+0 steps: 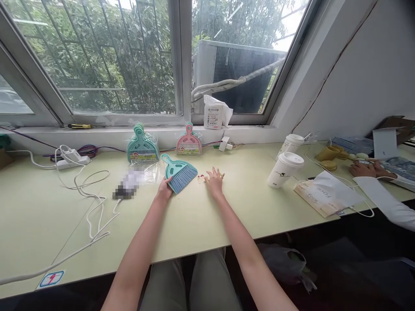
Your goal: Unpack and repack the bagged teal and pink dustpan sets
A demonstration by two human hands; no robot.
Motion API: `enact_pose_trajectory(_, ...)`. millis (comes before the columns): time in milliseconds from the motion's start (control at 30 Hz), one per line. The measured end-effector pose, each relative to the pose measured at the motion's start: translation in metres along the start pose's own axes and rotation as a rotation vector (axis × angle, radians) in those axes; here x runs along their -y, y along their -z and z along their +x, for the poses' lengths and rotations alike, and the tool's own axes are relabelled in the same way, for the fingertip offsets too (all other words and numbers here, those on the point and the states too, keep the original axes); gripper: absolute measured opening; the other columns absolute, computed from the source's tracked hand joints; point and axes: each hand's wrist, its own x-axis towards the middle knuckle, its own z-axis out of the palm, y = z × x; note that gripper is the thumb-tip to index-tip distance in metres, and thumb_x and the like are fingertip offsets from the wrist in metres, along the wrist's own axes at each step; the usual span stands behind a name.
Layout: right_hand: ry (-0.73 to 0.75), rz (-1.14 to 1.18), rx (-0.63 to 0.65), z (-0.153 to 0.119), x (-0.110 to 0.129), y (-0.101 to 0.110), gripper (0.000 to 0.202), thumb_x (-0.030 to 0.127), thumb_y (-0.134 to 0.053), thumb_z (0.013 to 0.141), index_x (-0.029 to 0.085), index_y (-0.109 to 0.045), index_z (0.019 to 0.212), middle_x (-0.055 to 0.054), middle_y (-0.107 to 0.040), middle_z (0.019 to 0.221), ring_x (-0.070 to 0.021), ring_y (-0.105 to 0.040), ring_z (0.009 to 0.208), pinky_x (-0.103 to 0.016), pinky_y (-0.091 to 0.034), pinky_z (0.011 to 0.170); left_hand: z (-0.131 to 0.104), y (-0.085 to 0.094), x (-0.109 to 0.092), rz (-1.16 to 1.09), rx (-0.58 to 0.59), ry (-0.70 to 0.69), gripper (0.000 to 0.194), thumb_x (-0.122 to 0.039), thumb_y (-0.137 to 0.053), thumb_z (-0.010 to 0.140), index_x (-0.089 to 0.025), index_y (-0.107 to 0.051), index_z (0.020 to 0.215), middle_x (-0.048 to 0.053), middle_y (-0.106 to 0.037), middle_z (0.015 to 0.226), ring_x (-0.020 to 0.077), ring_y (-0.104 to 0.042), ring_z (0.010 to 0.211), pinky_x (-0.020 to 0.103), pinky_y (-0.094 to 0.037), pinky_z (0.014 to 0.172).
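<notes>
My left hand [165,188] grips the near edge of a teal mini dustpan [174,163], which lies tilted on the pale table. A hand brush with blue bristles [184,179] is fitted in the dustpan. To its right, my right hand [214,182] rests on the table with fingers spread. Small bits with red and pale yellow on them [201,178] lie beside and partly under its fingers; their kind is too small to make out. Behind stand a stack of teal dustpan sets [141,144] and a pink dustpan set [189,140] against the wall.
Left on the table [129,233] are a power strip [73,160], a white cable and a blurred-out item [129,183]. On the right stand two paper cups [285,169] and a tissue pack [327,193]. At the far right another person's hands [372,168] are working.
</notes>
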Motion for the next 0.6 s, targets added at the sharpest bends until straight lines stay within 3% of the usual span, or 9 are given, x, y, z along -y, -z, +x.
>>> enact_pose_trajectory(100,-0.094,-0.015,0.025,-0.004,0.0,-0.007,0.053,0.034,-0.045,0.093,0.01,-0.042,0.14,-0.021,-0.027,0.151,-0.032,-0.015,0.144,-0.053,-0.001,0.113,0.003,0.002,0.0,0.009,0.002,-0.005,0.036,-0.008,-0.055,0.081,-0.018,-0.058,0.115,0.008,-0.066,0.1,0.017,-0.066,0.085,0.033,-0.056,0.079)
enact_pose_trajectory(200,-0.093,0.077,0.04,-0.005,-0.009,-0.002,0.043,0.029,-0.043,0.093,0.013,-0.051,0.133,-0.016,-0.04,0.147,-0.0276,-0.026,0.141,-0.045,-0.011,0.114,0.006,0.003,0.002,0.03,0.019,-0.003,0.033,-0.008,-0.057,0.079,-0.019,-0.06,0.11,0.007,-0.066,0.099,0.0166,-0.067,0.085,0.033,-0.056,0.08)
enact_pose_trajectory(300,-0.103,0.31,-0.066,-0.003,-0.007,0.007,0.043,0.034,-0.035,0.096,0.018,-0.053,0.131,-0.011,-0.052,0.138,-0.0227,-0.043,0.131,-0.04,-0.027,0.11,0.004,-0.001,0.007,0.06,0.029,0.003,0.03,-0.008,-0.06,0.078,-0.019,-0.06,0.107,0.007,-0.068,0.097,0.0183,-0.067,0.085,0.036,-0.055,0.082)
enact_pose_trajectory(367,-0.053,0.438,-0.154,-0.005,0.004,0.012,0.05,0.04,-0.025,0.097,0.019,-0.046,0.137,-0.01,-0.052,0.138,-0.0206,-0.046,0.128,-0.038,-0.034,0.107,-0.002,-0.006,0.012,0.077,0.055,0.01,0.031,-0.009,-0.062,0.077,-0.017,-0.059,0.106,0.009,-0.068,0.098,0.0204,-0.067,0.088,0.038,-0.055,0.084)
enact_pose_trajectory(467,0.152,0.36,-0.14,-0.017,0.031,0.01,0.053,0.043,-0.022,0.098,0.022,-0.035,0.144,-0.008,-0.039,0.148,-0.0204,-0.03,0.14,-0.045,-0.022,0.113,-0.016,-0.018,0.022,0.079,0.173,0.024,0.034,-0.015,-0.067,0.077,-0.016,-0.057,0.109,0.011,-0.068,0.106,0.023,-0.065,0.097,0.04,-0.052,0.089)
enact_pose_trajectory(533,0.266,0.191,-0.022,-0.027,0.047,0.005,0.052,0.043,-0.027,0.097,0.026,-0.031,0.146,-0.004,-0.026,0.154,-0.0229,-0.014,0.145,-0.055,-0.007,0.115,-0.024,-0.025,0.026,0.072,0.267,0.039,0.035,-0.022,-0.069,0.077,-0.015,-0.057,0.11,0.012,-0.066,0.112,0.0235,-0.064,0.103,0.039,-0.051,0.091)
enact_pose_trajectory(600,0.285,0.063,0.1,-0.034,0.056,0.001,0.052,0.043,-0.028,0.097,0.03,-0.025,0.147,-0.002,-0.015,0.157,-0.0255,-0.003,0.146,-0.062,0.0,0.111,-0.029,-0.029,0.028,0.071,0.311,0.048,0.036,-0.027,-0.07,0.077,-0.015,-0.057,0.109,0.013,-0.065,0.114,0.0231,-0.063,0.105,0.037,-0.052,0.09)
